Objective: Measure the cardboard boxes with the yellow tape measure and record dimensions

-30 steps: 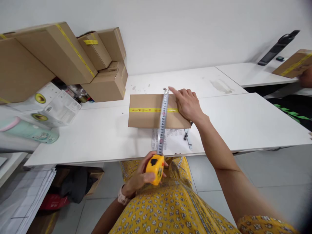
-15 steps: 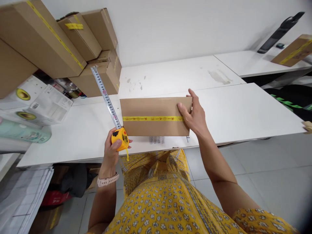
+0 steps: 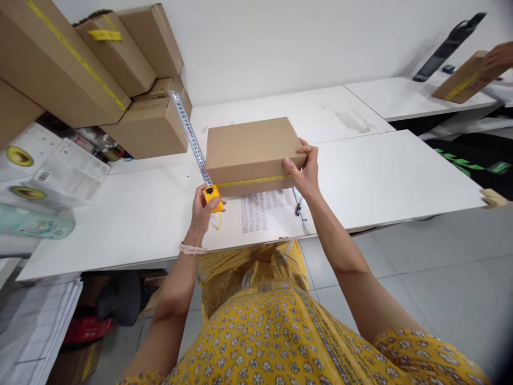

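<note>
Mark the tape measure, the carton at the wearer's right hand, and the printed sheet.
Tape measure [image 3: 217, 192], head view: yellow case.
Carton [image 3: 253, 142], head view: broad upper face.
Printed sheet [image 3: 257, 209], head view: columns of print.

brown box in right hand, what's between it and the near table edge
Head view: a printed sheet lies on the white table, a small dark object at its right; leftmost, the left hand holds the tape measure.

Yellow floral garment [image 3: 272, 331], pink wristband [image 3: 192, 249]
</note>
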`<act>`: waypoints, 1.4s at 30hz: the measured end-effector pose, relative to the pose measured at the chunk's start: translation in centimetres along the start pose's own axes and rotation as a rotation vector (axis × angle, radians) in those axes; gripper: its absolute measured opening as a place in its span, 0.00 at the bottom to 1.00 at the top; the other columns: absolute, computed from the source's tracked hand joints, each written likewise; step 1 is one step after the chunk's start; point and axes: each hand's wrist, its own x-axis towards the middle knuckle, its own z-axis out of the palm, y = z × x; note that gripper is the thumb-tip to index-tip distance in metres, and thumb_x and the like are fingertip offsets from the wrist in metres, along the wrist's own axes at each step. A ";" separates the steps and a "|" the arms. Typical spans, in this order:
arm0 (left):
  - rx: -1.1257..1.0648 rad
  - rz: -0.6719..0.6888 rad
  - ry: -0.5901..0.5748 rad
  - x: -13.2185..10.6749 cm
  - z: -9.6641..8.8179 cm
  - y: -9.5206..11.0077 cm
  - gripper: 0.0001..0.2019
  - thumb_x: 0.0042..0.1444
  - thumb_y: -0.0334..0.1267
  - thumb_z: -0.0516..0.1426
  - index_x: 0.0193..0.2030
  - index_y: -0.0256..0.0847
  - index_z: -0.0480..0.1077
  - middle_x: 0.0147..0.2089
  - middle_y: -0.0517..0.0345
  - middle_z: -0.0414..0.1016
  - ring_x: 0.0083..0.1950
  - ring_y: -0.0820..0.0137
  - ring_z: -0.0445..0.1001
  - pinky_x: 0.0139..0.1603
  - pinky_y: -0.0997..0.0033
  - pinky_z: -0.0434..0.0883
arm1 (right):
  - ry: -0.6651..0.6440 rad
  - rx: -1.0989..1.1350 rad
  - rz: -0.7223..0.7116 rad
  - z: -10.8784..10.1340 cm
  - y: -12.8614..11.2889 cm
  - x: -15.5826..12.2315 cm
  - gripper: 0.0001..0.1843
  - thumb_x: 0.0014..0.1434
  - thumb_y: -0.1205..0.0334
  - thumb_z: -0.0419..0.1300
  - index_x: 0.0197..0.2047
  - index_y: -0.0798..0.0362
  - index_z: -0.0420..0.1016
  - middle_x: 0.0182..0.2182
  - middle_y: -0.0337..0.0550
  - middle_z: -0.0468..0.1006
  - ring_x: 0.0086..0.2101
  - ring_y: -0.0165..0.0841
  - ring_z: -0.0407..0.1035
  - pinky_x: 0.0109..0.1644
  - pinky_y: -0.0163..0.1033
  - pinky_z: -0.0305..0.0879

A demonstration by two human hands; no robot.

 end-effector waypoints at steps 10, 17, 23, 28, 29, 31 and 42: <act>0.196 0.101 0.014 -3.9 0.2 1.4 0.35 0.48 0.51 0.69 0.59 0.45 0.63 0.58 0.50 0.74 0.40 0.69 0.79 0.38 0.67 0.80 | 0.146 -0.036 0.096 -2.9 0.3 -1.7 0.25 0.68 0.39 0.53 0.58 0.47 0.65 0.59 0.57 0.74 0.55 0.43 0.72 0.54 0.55 0.72; 0.571 -0.059 -0.606 -11.2 2.6 1.8 0.34 0.48 0.47 0.68 0.62 0.43 0.65 0.45 0.55 0.77 0.38 0.66 0.75 0.38 0.65 0.75 | 0.091 0.238 0.252 -7.3 -5.4 -3.9 0.32 0.70 0.31 0.43 0.65 0.41 0.66 0.44 0.47 0.82 0.25 0.31 0.71 0.27 0.40 0.69; 0.682 -0.092 -0.774 -13.5 4.7 0.1 0.38 0.48 0.49 0.69 0.65 0.45 0.66 0.48 0.52 0.79 0.43 0.58 0.78 0.48 0.57 0.74 | 0.211 0.371 0.371 -8.5 -5.7 -7.6 0.27 0.67 0.36 0.56 0.60 0.43 0.72 0.33 0.41 0.81 0.16 0.24 0.57 0.17 0.36 0.55; 0.637 -0.107 -0.747 -13.7 4.9 -0.3 0.44 0.49 0.49 0.70 0.72 0.48 0.61 0.62 0.45 0.75 0.58 0.50 0.76 0.60 0.49 0.71 | 0.279 0.445 0.487 -8.8 -5.3 -10.8 0.18 0.65 0.46 0.63 0.52 0.48 0.76 0.28 0.37 0.82 0.15 0.23 0.59 0.17 0.34 0.57; 0.621 -0.126 -0.724 -13.6 5.0 -0.5 0.48 0.48 0.50 0.71 0.74 0.49 0.58 0.64 0.44 0.73 0.61 0.48 0.75 0.62 0.46 0.70 | 0.238 0.468 0.517 -8.3 -5.4 -11.6 0.18 0.65 0.46 0.64 0.52 0.48 0.76 0.29 0.38 0.83 0.16 0.24 0.61 0.19 0.34 0.60; 0.595 -0.171 -0.679 -13.4 5.4 -0.7 0.54 0.46 0.50 0.72 0.77 0.48 0.51 0.66 0.41 0.71 0.64 0.47 0.73 0.65 0.41 0.68 | 0.101 0.517 0.562 -6.9 -5.9 -13.5 0.20 0.64 0.47 0.64 0.54 0.48 0.75 0.28 0.38 0.84 0.18 0.28 0.68 0.22 0.37 0.68; 0.573 -0.072 -0.579 -11.9 6.6 0.2 0.50 0.49 0.46 0.71 0.74 0.48 0.51 0.63 0.42 0.72 0.65 0.46 0.73 0.65 0.37 0.70 | -0.227 0.150 0.361 -2.8 -7.5 -17.8 0.15 0.68 0.50 0.60 0.54 0.42 0.80 0.30 0.39 0.85 0.23 0.35 0.75 0.30 0.43 0.73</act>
